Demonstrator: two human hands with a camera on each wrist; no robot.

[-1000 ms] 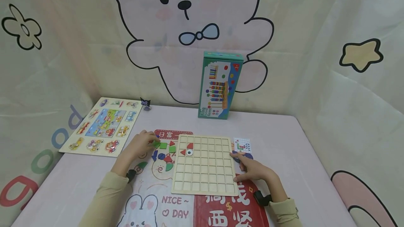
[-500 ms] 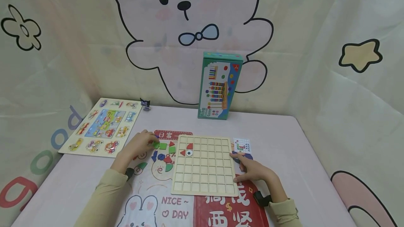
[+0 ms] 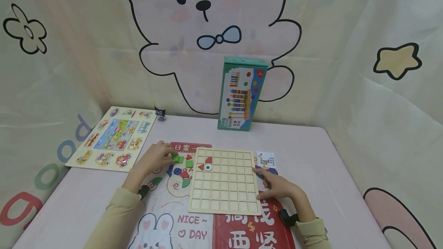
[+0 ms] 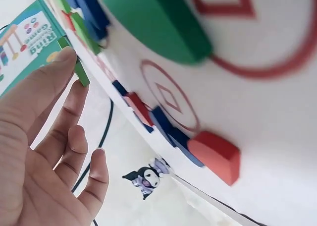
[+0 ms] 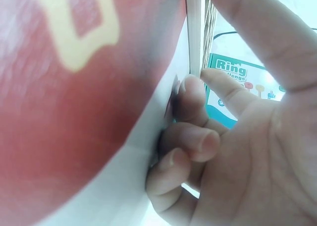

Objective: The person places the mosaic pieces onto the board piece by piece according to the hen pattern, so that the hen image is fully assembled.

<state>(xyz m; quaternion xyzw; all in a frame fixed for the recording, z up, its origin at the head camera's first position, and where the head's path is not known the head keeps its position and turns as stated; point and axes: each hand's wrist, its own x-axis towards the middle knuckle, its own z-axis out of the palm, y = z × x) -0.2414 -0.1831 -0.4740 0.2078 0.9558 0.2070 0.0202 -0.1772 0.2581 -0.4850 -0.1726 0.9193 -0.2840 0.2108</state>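
Observation:
A wooden grid board (image 3: pixel 225 187) lies flat, with two red pieces and a white eye tile (image 3: pixel 208 167) in its upper left cells. Left of it, my left hand (image 3: pixel 156 158) pinches a green block (image 4: pixel 81 73) between thumb and index finger, with the other fingers loosely bent. A green square (image 3: pixel 189 163), a red triangle (image 3: pixel 188 157) and several blue, red and green pieces lie around there. On the board's right side, my right hand (image 3: pixel 282 186) touches the edge with thumb and index finger spread apart. Its remaining fingers are bent against the tabletop in the right wrist view.
A small pattern card (image 3: pixel 266 160) lies right of the board. Behind stands a green ring game box (image 3: pixel 242 95). At the far left lies a vehicle puzzle board (image 3: pixel 117 135), with a small dark figurine (image 3: pixel 160 113) at its corner. A printed mat (image 3: pixel 194 228) runs beneath the grid board.
My left hand has shifted slightly right with the green block, which now sits close against the neighbouring green square. My right hand stays in place on the board's edge.

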